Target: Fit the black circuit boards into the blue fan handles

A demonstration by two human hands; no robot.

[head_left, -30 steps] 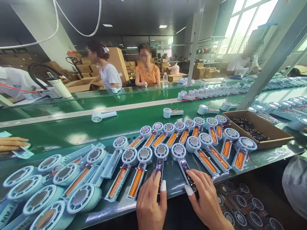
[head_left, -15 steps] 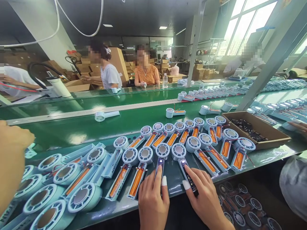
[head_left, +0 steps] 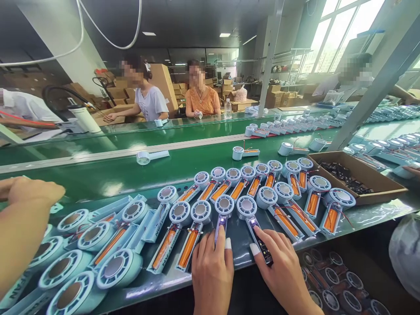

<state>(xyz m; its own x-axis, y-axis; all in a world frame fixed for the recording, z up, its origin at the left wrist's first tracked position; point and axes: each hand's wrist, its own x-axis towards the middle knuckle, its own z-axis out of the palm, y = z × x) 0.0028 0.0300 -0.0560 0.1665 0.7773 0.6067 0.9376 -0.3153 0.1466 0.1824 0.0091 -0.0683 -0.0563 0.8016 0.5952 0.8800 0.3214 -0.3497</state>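
My left hand (head_left: 211,267) is closed on the handle of a light-blue handheld fan (head_left: 224,205), its index finger pressing the circuit board in the handle, where a small light glows. A white finger cot covers the thumb. Close beside it, my right hand (head_left: 280,262) grips a second handheld fan (head_left: 246,207), thumb at the handle's edge and index finger on its black circuit board (head_left: 262,247), also lit. Both fans lie with their round heads away from me. Left of them, an opened fan (head_left: 188,245) shows an orange battery and thin wires.
Several opened fans fill the bench on both sides. A cardboard tray (head_left: 383,194) of black circuit boards stands at right. Beyond runs a green conveyor belt (head_left: 98,168) carrying spaced fans. A co-worker's arm (head_left: 29,210) reaches in from the left. More fans (head_left: 331,275) lie below the bench edge.
Both my hands keep their places on the two fans. The fans on the belt have shifted slightly right. The co-worker's arm at left extends further in. The view has turned a little.
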